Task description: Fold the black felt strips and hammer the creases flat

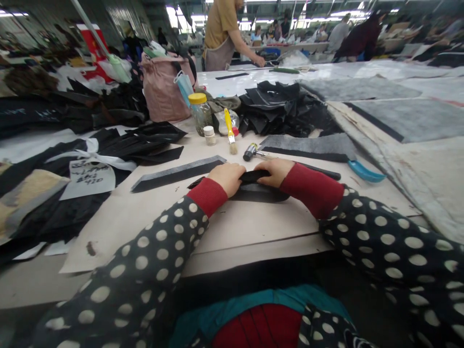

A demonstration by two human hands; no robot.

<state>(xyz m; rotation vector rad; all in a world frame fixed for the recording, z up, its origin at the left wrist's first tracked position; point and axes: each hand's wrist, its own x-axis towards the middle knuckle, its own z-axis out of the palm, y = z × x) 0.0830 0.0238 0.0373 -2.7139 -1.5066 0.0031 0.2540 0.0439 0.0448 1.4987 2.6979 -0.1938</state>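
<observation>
Both of my hands are on a black strip of material [259,192] at the middle of the work table. My left hand [227,178] has its fingers curled over the left part of a folded black edge. Facing it from the right, my right hand [274,172] pinches the same edge between thumb and fingers. A grey and black strip [177,173] lies flat to the left. Just beyond my hands are a small hammer [250,152] and a yellow-handled brush [229,126]. Another grey and black strip [308,146] lies behind my right hand.
A blue scoop [366,171] lies at the right. Behind stand a yellow-lidded jar [200,113], a small white bottle [209,136] and a pink bag [163,89]. Black pieces [282,108] are piled at the back, others [145,140] at the left. A person [220,36] works across the table.
</observation>
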